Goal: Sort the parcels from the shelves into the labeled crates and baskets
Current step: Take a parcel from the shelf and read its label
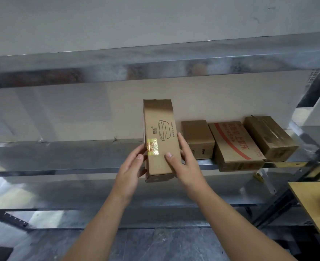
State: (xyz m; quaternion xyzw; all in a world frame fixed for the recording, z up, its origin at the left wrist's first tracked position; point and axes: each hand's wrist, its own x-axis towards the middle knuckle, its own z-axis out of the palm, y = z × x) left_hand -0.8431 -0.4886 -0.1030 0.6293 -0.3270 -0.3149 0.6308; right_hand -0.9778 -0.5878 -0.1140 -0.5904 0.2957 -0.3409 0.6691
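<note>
A long narrow cardboard parcel (160, 129) with a printed pot drawing and a gold sticker is held between both hands at the front of the metal shelf (70, 157). My left hand (131, 172) grips its left side, thumb on the face near the sticker. My right hand (185, 162) grips its right side, thumb on the face and fingers behind. The parcel's near end sticks out past the shelf's front edge. Three other cardboard parcels lie on the shelf to the right: a small plain one (197, 138), one with red print (234, 146), and a taped one (270, 138).
An upper metal shelf board (155, 65) runs overhead and a lower one (80, 189) below. A wooden tabletop corner (315, 208) juts in at the lower right. Dark shelf uprights (287, 194) stand at right. Grey floor (155, 243) lies beneath.
</note>
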